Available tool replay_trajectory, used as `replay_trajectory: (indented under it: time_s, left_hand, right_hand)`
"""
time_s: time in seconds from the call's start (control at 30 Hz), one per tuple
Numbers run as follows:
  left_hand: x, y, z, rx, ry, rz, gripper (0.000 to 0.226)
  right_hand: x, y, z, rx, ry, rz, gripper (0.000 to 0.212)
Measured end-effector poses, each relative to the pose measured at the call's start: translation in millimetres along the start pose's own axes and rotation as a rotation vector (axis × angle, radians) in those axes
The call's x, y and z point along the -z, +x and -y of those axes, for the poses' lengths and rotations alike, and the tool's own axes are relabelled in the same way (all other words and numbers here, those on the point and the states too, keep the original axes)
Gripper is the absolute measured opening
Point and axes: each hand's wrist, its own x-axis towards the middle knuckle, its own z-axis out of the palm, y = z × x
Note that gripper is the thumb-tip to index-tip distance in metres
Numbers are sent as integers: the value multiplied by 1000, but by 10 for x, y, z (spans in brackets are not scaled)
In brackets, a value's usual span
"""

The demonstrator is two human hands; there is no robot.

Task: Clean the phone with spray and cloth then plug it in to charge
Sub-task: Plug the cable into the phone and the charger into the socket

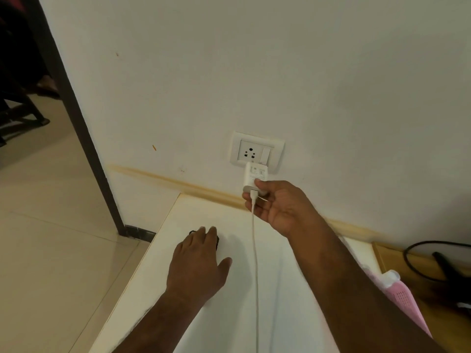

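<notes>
Boxy white charger (254,178) in right hand (277,207), below wall socket (256,152).

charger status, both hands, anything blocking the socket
Right hand grips charger just below the wall socket, not yet in. Left hand flat on the white table over a dark thing, likely the phone. Cable hangs down. Socket clear.

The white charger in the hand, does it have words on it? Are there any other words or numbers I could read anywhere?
White charger: rows of small grey print on its face, too small and blurred to read.
Wall socket: no words or numbers visible.
Pink basket: no text visible.
Nothing in this view can be read.
</notes>
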Motion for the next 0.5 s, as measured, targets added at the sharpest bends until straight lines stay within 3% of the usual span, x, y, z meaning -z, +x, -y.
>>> replay_trajectory:
  time_s: [0.2, 0.5]
  left_hand:
    - [15, -5, 66, 40, -22, -10, 84]
    - [31, 6, 89, 70, -76, -2, 84]
  right_hand:
    - [-177, 319, -25, 13, -50, -56, 12]
    - [-165, 395, -63, 45, -77, -73, 28]
